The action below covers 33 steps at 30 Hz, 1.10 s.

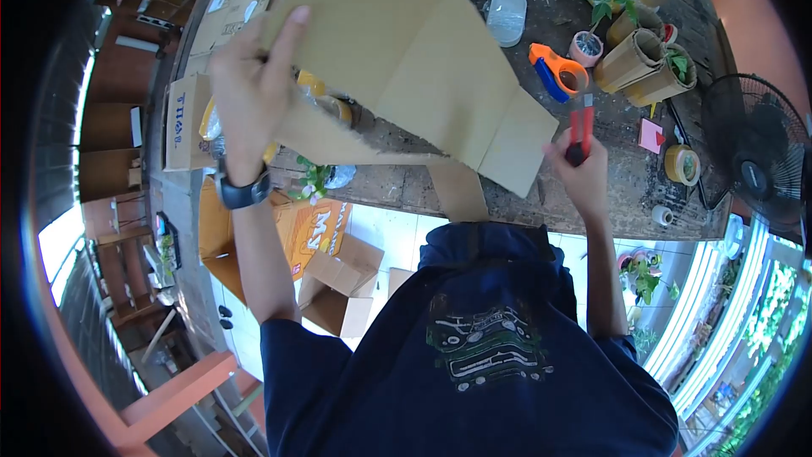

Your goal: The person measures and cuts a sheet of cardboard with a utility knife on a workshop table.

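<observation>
My left hand (254,85), with a dark watch on its wrist, grips the left side of a large brown cardboard sheet (406,42). The sheet is raised and tilted above the table, with fold lines across it. A narrower cardboard strip hangs along its lower edge, its rim rough and torn-looking. At the sheet's lower right corner, my right hand (579,171) is closed around a red box cutter (581,129) whose tip points away from me. Whether the cutter touches the cardboard is hard to tell.
On the worn wooden table (541,216) are an orange tape dispenser (554,63), cardboard tubes (630,59), a tape roll (682,165) and a small plant (315,178). A black fan (753,152) stands at right. Open boxes (338,283) lie on the tiled floor.
</observation>
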Each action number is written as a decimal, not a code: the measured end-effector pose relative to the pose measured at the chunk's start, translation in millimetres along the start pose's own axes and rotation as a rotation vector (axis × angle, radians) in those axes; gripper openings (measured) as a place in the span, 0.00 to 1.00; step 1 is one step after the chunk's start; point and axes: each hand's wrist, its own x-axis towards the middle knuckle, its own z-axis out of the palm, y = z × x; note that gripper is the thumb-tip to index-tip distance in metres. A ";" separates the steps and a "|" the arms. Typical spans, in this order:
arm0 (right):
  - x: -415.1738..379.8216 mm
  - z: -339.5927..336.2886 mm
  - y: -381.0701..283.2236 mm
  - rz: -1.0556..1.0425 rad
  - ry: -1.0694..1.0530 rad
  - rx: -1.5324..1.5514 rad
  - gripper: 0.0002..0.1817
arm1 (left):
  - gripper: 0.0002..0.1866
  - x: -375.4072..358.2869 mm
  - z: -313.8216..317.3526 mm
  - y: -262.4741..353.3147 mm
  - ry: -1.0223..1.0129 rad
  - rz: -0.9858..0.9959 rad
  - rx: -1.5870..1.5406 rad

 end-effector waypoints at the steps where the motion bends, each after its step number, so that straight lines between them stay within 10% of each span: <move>1: 9.9 -1.5 7.6 0.010 0.081 0.094 0.16 | 0.17 1.8 -8.8 1.3 0.018 -0.037 -0.070; 13: 47.1 -45.9 5.4 -0.292 0.331 0.237 0.18 | 0.16 1.1 -11.8 -2.0 0.101 -0.021 -0.233; 24: -109.8 -196.3 33.7 -0.126 0.979 0.287 0.14 | 0.25 44.4 18.6 -113.1 0.664 -0.319 -0.041; 33: -163.7 -183.6 45.6 -0.013 1.187 0.409 0.15 | 0.29 -9.6 125.2 -191.6 0.668 -0.746 -0.153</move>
